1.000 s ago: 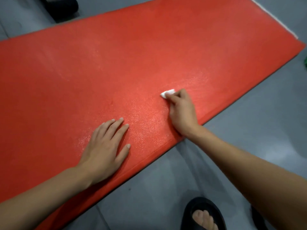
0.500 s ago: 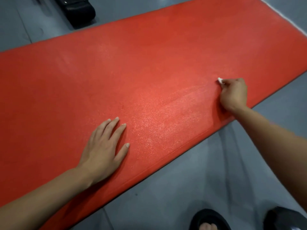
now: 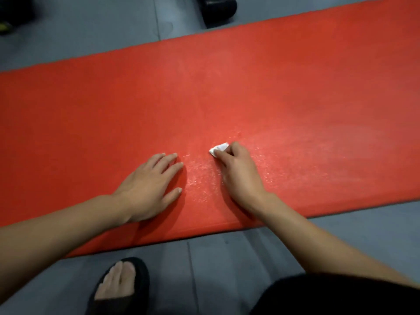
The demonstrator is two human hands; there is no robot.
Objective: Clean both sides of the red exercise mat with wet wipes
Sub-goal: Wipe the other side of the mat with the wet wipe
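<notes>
— Red exercise mat [image 3: 227, 92]: where does it lie?

— Flat on the grey floor [image 3: 227, 264], running from the left edge of the view to the right, its near long edge just past my foot.

— And your right hand [image 3: 238, 173]?

— It rests on the mat near the middle, a little toward the near edge. My grip there is clamped on a folded white wet wipe [image 3: 218, 149]; the fingers curl round it and only a small corner of the wipe peeps out at the far left of the knuckles, pressed against the red surface.

— Your left hand [image 3: 150, 185]?

— Just left of the right one, apart from it, palm down on the mat. Its fingers are straight and slightly spread, holding nothing.

— What shows between the hands?

— A patch of pale, glistening specks on the mat, which trails off to the right past my right hand as a faint, lighter streak.

— Anything else about?

— My foot in a black sandal [image 3: 122, 287] on the floor at the near edge, a dark cloth-covered knee at the near right, and a black object [image 3: 218, 10] on the floor beyond the mat's far edge; I cannot tell what it is.
</notes>
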